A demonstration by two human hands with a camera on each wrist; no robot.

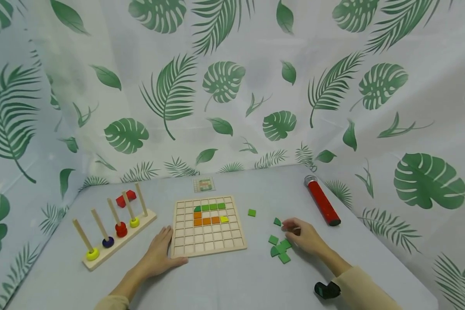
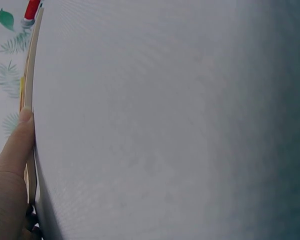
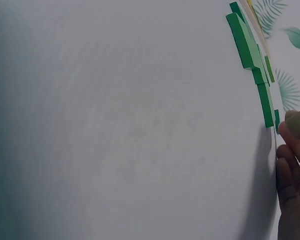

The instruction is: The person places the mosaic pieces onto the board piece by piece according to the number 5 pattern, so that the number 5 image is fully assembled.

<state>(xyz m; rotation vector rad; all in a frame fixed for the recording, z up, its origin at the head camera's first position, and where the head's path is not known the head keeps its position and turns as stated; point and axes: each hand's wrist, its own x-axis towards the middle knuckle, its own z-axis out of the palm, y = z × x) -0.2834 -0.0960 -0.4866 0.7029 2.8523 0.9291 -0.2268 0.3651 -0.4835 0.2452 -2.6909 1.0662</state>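
Observation:
A wooden grid board [image 1: 209,244] lies mid-table, with a C-like row of green, orange and yellow tiles set in its cells. My left hand [image 1: 160,255] rests at its near left corner, fingers along the left side and thumb [image 2: 21,137] against the front edge. Over the table to the right, my right hand [image 1: 305,236] hovers with bent fingers beside a dark green quarter-round tile [image 1: 277,221]. Whether a fingertip touches that tile cannot be told. Several green tiles [image 1: 284,257] lie loosely grouped just left of this hand. One light green square tile [image 1: 252,212] lies alone nearer the board.
On the left stands a wooden peg rack [image 1: 120,241] with yellow, blue and red rings. Behind it is a red block [image 1: 125,198]. A small pattern card [image 1: 204,184] lies beyond the board. At right are a red cylinder [image 1: 323,201] and, by the sleeve, a black object [image 1: 327,290].

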